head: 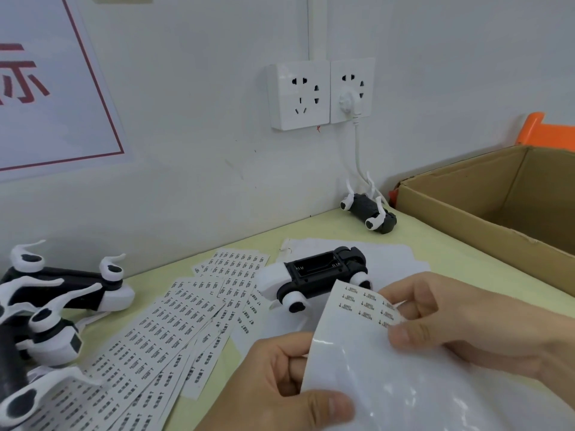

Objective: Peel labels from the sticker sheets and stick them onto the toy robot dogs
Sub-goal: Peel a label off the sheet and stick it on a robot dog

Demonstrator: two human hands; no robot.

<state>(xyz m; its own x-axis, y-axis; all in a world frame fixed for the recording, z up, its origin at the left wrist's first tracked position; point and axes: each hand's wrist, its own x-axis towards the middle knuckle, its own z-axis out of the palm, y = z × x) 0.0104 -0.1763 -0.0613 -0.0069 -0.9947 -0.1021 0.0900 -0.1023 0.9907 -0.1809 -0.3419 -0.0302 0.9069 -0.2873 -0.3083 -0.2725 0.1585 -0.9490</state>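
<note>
At the near edge of the bench (435,241), both hands hold one sticker sheet (367,353), mostly bare glossy backing w/ a few labels (367,303) left at its top corner. Left hand (280,384) has thumb on the sheet's front and fingers curled behind its left edge, a firm pinch. Right hand (466,325) curls over the top-right corner, thumb pressing by the last labels; can't tell if a label is lifted yet. Judged step: peeling one label off. To do it well: bend the backing away from the label so an edge pops, catch only that edge w/ a nail, pull slow and low so it doesn't curl or tear, keep the sticky side off the fingertips. Left hand should keep the sheet taut. Target is prob. the toy robot dog (317,275) lying belly-up just beyond the sheet, mid-bench on white paper (389,256), battery bay open; press the label flat and square on a clean spot, rub from one end to avoid bubbles. More full sheets (161,331) are fanned out toward the left edge, w/ other dogs (62,293) piled at the near-left corner and another dog (368,213) at the far edge by the wall. A cardboard box (497,197) sits at the right edge.
</note>
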